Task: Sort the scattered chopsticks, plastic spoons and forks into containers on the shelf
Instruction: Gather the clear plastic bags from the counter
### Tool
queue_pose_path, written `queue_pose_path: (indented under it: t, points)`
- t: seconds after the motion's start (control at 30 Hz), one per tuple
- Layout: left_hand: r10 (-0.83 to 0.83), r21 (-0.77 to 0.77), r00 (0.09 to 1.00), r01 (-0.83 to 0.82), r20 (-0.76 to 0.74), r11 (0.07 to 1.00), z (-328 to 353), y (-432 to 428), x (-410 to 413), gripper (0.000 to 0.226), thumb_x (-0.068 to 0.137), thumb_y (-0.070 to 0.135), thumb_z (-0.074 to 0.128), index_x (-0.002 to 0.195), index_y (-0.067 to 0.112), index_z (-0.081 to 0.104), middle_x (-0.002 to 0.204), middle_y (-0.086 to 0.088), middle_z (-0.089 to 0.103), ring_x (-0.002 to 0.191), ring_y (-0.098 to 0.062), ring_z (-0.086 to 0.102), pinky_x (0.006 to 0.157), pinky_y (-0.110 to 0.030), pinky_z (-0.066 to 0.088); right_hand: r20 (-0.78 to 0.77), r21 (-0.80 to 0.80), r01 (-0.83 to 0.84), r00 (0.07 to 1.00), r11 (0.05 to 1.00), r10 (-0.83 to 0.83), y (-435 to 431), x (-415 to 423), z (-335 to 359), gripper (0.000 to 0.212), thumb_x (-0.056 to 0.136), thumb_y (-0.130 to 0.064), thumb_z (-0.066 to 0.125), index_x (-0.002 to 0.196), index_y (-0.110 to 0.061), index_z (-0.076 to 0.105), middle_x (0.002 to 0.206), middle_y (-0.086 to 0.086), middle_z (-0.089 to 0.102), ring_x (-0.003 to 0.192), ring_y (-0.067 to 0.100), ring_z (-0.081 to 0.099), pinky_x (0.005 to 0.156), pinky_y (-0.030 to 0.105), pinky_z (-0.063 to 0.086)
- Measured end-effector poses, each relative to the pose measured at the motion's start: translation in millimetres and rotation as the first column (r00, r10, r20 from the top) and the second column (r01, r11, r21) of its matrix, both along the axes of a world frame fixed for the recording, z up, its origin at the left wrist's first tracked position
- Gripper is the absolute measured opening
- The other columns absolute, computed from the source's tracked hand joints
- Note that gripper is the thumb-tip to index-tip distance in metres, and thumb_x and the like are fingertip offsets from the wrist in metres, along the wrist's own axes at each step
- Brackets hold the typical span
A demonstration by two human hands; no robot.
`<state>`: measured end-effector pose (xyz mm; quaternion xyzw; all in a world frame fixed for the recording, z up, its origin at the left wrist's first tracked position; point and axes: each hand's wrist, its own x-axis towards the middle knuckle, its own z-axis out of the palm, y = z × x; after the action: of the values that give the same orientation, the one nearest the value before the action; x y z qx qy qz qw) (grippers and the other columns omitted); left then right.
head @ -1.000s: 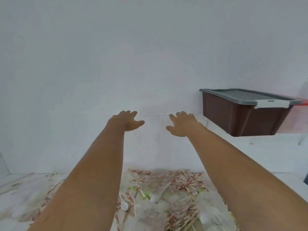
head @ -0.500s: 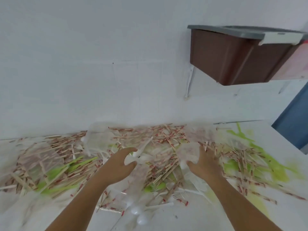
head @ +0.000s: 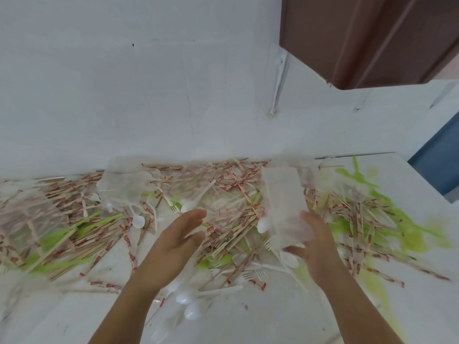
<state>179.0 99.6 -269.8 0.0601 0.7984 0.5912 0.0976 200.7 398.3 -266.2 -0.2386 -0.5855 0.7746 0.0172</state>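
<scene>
Head view: my left hand [head: 178,242], down and left of the brown bin [head: 360,40], has straight, loosely spread fingers and holds nothing. My right hand [head: 315,247], straight below the bin, pinches a blurred clear plastic bag [head: 283,202] between thumb and fingers. Chopsticks [head: 238,184], white spoons [head: 185,297] and forks [head: 253,274] lie scattered on the table [head: 273,319] well below the bin

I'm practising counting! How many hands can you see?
2. The left hand hovers open above the chopsticks, mid-table; the right hand, beside it, grips a clear plastic bag. No others show.
</scene>
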Motion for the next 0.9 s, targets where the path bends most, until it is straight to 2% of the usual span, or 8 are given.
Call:
queue_pose_path:
  t: [0.07,0.13,0.27,0.37,0.47,0.57,0.73,0.9]
  points:
    - [-0.015,0.157,0.994,-0.003,0.112,0.988,8,4,1,0.060,0.092,0.051,0.072,0.146,0.045,0.048,0.144,0.021,0.059,0.131,-0.002,0.058,0.111,-0.040,0.049,0.057,-0.496,-0.173,0.971,0.851,0.231,-18,1,6,0.074,0.060,-0.047,0.080,0.123,-0.009,0.070,0.121,0.029,0.064,0.102,0.043,0.066,0.076,0.055,0.059]
    - [-0.097,0.257,0.971,0.038,0.220,0.966,10,3,3,0.076,0.087,0.061,0.074,0.149,0.059,0.031,0.145,0.023,0.057,0.127,-0.002,0.061,0.101,-0.037,0.056,0.079,-0.620,-0.319,0.884,0.717,0.461,-44,2,7,0.065,0.079,-0.046,0.066,0.129,-0.004,0.069,0.130,0.030,0.063,0.104,0.046,0.063,0.082,0.061,0.057]
    - [-0.064,0.118,0.970,0.037,0.235,0.992,-3,-9,9,0.086,0.097,0.036,0.061,0.145,0.077,0.003,0.156,0.026,0.041,0.136,-0.012,0.055,0.107,-0.045,0.051,0.194,-0.430,-0.462,0.792,0.776,0.579,-80,-2,-10,0.055,0.090,-0.045,0.060,0.132,-0.010,0.069,0.137,0.020,0.064,0.120,0.040,0.063,0.108,0.067,0.043]
    - [-0.029,-0.071,0.980,0.044,0.198,0.996,-9,-9,12,0.083,0.104,0.021,0.042,0.155,0.061,-0.009,0.162,0.024,0.024,0.136,-0.006,0.052,0.109,-0.034,0.049,0.002,-0.537,-0.489,0.815,0.688,0.580,-87,-6,-21,0.057,0.102,-0.050,0.056,0.147,-0.014,0.056,0.147,0.019,0.057,0.135,0.043,0.054,0.111,0.066,0.040]
    - [-0.060,-0.113,0.990,0.074,0.125,0.991,-10,-5,17,0.065,0.111,0.033,0.038,0.161,0.049,-0.001,0.154,0.038,0.022,0.133,0.010,0.048,0.104,-0.013,0.041,-0.057,-0.460,-0.532,0.817,0.711,0.574,-80,-12,-25,0.057,0.093,-0.038,0.071,0.146,-0.023,0.056,0.148,0.021,0.054,0.131,0.048,0.056,0.101,0.067,0.047]
    - [0.090,-0.145,0.995,-0.084,0.037,0.986,-10,-19,18,0.056,0.104,0.062,0.039,0.157,0.052,0.025,0.151,0.041,0.028,0.144,0.007,0.035,0.121,-0.029,0.029,-0.024,-0.448,-0.478,0.851,0.756,0.525,-67,-23,-26,0.075,0.081,-0.043,0.084,0.143,-0.011,0.057,0.145,0.022,0.057,0.127,0.050,0.058,0.087,0.067,0.054]
    - [0.146,-0.765,0.987,-0.048,0.061,0.642,-68,-38,21,0.125,0.071,0.091,0.058,0.162,0.040,-0.011,0.172,0.001,-0.012,0.157,-0.037,-0.001,0.123,-0.059,0.021,0.026,-0.505,-0.363,0.900,0.783,0.435,-48,-39,-31,0.055,0.094,-0.027,0.063,0.142,-0.001,0.054,0.131,0.017,0.068,0.113,0.038,0.070,0.079,0.056,0.062]
    - [0.270,-0.767,0.959,-0.237,-0.085,0.597,-81,-36,29,0.128,0.070,0.065,0.080,0.161,0.042,-0.008,0.169,-0.002,0.003,0.146,-0.043,0.026,0.109,-0.056,0.045,-0.021,-0.537,-0.442,0.859,0.719,0.512,-48,-47,-35,0.069,0.076,-0.013,0.087,0.136,-0.001,0.055,0.136,0.021,0.060,0.116,0.041,0.062,0.083,0.055,0.056]
